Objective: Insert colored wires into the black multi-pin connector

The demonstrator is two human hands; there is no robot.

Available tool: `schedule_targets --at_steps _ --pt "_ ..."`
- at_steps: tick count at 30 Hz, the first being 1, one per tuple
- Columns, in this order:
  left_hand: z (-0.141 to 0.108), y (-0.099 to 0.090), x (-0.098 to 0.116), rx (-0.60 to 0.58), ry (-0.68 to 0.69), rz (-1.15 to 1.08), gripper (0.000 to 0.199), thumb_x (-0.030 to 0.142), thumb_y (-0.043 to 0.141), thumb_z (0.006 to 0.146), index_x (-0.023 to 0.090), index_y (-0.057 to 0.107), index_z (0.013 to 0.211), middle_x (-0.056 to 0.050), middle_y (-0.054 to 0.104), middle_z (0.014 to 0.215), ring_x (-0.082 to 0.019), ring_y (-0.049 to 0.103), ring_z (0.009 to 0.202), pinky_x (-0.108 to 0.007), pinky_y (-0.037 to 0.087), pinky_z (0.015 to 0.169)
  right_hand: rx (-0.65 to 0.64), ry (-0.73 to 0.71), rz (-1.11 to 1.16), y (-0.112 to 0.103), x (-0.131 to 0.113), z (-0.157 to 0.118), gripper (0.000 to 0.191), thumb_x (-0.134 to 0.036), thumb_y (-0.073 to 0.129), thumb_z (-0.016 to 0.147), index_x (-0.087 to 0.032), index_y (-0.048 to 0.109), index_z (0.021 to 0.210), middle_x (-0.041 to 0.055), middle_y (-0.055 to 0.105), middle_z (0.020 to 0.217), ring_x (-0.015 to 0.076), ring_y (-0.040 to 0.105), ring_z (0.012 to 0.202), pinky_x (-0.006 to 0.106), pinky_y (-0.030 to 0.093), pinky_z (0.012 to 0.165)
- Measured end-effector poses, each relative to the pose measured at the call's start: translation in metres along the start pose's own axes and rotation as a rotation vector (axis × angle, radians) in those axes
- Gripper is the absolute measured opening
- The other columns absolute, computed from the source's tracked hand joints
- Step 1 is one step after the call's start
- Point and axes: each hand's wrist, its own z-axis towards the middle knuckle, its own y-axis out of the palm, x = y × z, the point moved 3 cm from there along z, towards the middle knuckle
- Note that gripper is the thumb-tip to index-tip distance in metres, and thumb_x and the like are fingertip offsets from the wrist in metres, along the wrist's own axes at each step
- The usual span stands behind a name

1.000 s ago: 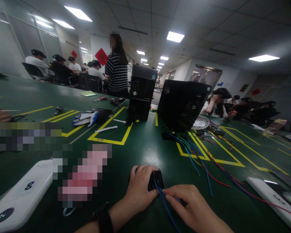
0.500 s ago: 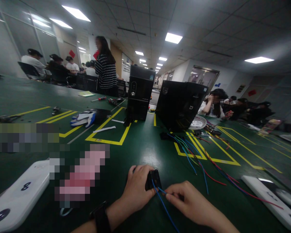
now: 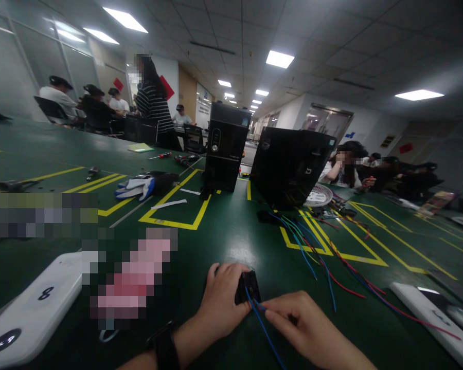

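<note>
My left hand point(image 3: 227, 293) is wrapped around a small black block with slots point(image 3: 251, 283) and keeps it on the green table. One blue wire point(image 3: 263, 329) runs from the block's face down toward the bottom edge. Close to the block's lower right side, my right hand point(image 3: 293, 316) pinches a second blue wire point(image 3: 261, 307) between thumb and finger. That wire's tip is at the block; whether it sits inside a slot I cannot tell. A dark watch point(image 3: 165, 341) is on my left wrist.
Ahead stand two black computer cases point(image 3: 227, 146). To the right lie another black block point(image 3: 268, 217) with coloured wires, a white basket point(image 3: 319, 196) and a white device point(image 3: 428, 318). Leftward are another white device point(image 3: 34, 303), gloves point(image 3: 137, 188) and a screwdriver point(image 3: 161, 155). People sit beyond.
My right hand has moved slightly closer to the block, and less of its wire shows between fingers and block. The standing person in stripes has moved left. The view has shifted a little.
</note>
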Motion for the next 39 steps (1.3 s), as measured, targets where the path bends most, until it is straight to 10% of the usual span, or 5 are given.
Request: schedule_targets --at_steps 18,27,39 --pt "-0.001 0.001 0.000 0.003 0.005 0.024 0.036 0.029 0.071 0.068 0.026 0.053 0.100 0.000 0.061 0.103 -0.025 0.052 0.102 -0.046 0.024 0.098 0.137 -0.146 -0.441 0.005 0.001 -0.005 0.025 -0.021 0.038 0.093 -0.022 0.063 0.098 0.0011 0.064 0.069 0.0162 0.059 0.063 0.027 0.035 0.057" --pt "0.001 0.000 0.001 -0.004 0.007 0.004 0.040 0.024 0.074 0.064 0.027 0.053 0.099 0.002 0.061 0.101 -0.024 0.052 0.101 -0.044 0.025 0.097 -0.008 -0.103 -0.577 -0.002 0.001 -0.010 0.022 -0.021 0.041 0.092 -0.024 0.062 0.094 0.0004 0.065 0.073 0.0159 0.061 0.064 0.027 0.035 0.057" --pt "-0.001 0.002 -0.001 -0.013 0.018 0.022 0.038 0.026 0.070 0.068 0.027 0.052 0.101 0.000 0.061 0.103 -0.025 0.051 0.103 -0.047 0.023 0.098 0.333 -0.329 -0.628 0.006 0.005 -0.007 0.020 -0.019 0.044 0.092 -0.019 0.061 0.102 0.0011 0.064 0.068 0.0166 0.056 0.058 0.028 0.031 0.054"
